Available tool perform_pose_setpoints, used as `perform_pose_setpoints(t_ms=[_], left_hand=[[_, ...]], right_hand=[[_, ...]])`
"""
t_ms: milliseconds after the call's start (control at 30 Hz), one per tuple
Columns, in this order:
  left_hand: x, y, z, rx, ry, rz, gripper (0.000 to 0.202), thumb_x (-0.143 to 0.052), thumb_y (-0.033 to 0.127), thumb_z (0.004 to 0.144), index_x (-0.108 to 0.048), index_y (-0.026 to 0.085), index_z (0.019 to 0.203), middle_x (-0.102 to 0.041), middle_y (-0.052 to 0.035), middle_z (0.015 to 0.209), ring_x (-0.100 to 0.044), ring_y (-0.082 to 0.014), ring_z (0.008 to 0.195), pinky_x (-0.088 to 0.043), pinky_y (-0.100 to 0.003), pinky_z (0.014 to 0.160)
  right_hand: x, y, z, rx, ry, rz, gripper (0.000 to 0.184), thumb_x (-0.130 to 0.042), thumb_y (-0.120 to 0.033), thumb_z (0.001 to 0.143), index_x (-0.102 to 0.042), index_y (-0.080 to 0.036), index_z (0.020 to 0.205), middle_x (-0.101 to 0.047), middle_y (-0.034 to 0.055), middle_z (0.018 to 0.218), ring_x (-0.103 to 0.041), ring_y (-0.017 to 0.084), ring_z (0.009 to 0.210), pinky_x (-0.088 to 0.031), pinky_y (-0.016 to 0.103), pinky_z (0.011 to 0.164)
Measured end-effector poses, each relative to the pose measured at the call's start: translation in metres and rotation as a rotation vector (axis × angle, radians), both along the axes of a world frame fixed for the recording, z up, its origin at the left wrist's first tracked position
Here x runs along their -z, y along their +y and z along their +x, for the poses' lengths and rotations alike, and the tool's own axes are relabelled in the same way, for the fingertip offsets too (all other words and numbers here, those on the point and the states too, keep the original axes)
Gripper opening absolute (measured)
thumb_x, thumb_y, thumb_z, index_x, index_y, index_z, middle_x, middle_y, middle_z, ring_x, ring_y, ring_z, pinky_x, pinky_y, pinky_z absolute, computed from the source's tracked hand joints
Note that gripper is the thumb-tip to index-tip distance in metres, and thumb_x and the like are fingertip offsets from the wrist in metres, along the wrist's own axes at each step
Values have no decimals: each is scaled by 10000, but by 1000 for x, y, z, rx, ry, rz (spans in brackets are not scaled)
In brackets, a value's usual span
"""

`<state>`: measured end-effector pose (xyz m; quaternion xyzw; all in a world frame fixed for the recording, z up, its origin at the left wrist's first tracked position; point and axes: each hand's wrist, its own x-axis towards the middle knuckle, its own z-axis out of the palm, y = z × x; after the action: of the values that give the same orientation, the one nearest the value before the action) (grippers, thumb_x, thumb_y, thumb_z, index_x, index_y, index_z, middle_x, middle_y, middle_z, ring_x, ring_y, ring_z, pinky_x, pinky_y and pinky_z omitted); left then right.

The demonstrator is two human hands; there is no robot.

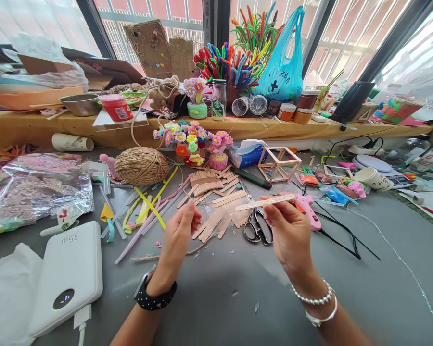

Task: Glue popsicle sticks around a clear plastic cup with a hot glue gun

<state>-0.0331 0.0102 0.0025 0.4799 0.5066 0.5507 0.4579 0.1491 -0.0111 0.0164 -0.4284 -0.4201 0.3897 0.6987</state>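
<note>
My right hand (290,230) pinches a wooden craft stick (254,204) between thumb and fingers, holding it nearly level above the table. My left hand (178,240) is apart from it, its fingers curled in, with nothing visible in them. Between and beyond my hands lie loose craft sticks (233,198), some under clear plastic film, and a pair of black-handled scissors (253,231). Behind my right hand rests a pink glue gun (312,216), partly hidden by the fingers. A small open frame of sticks (278,163) stands farther back.
A white power bank (72,274) lies at the left near a foil-like bag (39,192). A twine ball (142,166) and yarn flowers (193,139) stand behind. Black cable (341,235) trails at the right. A crowded ledge (202,127) runs along the windows.
</note>
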Motion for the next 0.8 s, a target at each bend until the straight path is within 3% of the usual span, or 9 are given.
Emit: perform_pose_setpoints(t_ms=[133, 233, 367, 467, 600, 800], left_hand=[[8, 12, -5, 94, 134, -133, 535, -511, 646, 659, -634, 128, 614, -618, -60, 588, -551, -139, 536, -415, -227, 450], [13, 13, 2, 187, -28, -226, 448, -618, 562, 627, -664, 125, 712, -686, -86, 715, -632, -180, 672, -506, -285, 638], [13, 7, 13, 297, -309, -297, 318, -640, 368, 702, -650, 119, 901, -684, -120, 981, -629, -210, 930, -460, -333, 880], [10, 4, 16, 281, -434, -323, 245, -644, 262, 708, -633, 115, 904, -678, -122, 1011, -627, -218, 953, -449, -348, 908], [5, -1, 19, 236, -498, -315, 212, -657, 213, 692, -617, 124, 880, -703, -109, 941, -642, -238, 920, -449, -392, 905], [6, -5, 21, 234, -484, -249, 231, -654, 253, 700, -613, 123, 885, -704, -115, 934, -643, -257, 915, -458, -393, 882]], right_hand=[[-5, 10, 21, 182, -45, 85, 83, -704, -269, 652, -684, -232, 724, -673, -3, 740, -501, 85, 570, -410, 234, 530], [-10, 15, 32, 292, -162, 123, 102, -708, -287, 646, -675, -216, 712, -669, 7, 735, -527, 100, 583, -421, 248, 534], [-22, 15, 39, 309, -417, 190, 89, -675, -294, 690, -665, -212, 722, -648, 10, 749, -575, 130, 635, -451, 269, 555], [-35, 13, 46, 283, -752, 232, 83, -615, -271, 756, -660, -204, 775, -634, 27, 793, -577, 146, 691, -455, 274, 553], [-50, 13, 52, 210, -1322, 429, 106, -547, -180, 809, -650, -160, 820, -630, 48, 769, -569, 142, 721, -450, 265, 632], [-51, 13, 28, 129, -1973, 508, 208, -477, -25, 759, -592, -132, 623, -567, 55, 616, -515, 162, 593, -336, 265, 514]])
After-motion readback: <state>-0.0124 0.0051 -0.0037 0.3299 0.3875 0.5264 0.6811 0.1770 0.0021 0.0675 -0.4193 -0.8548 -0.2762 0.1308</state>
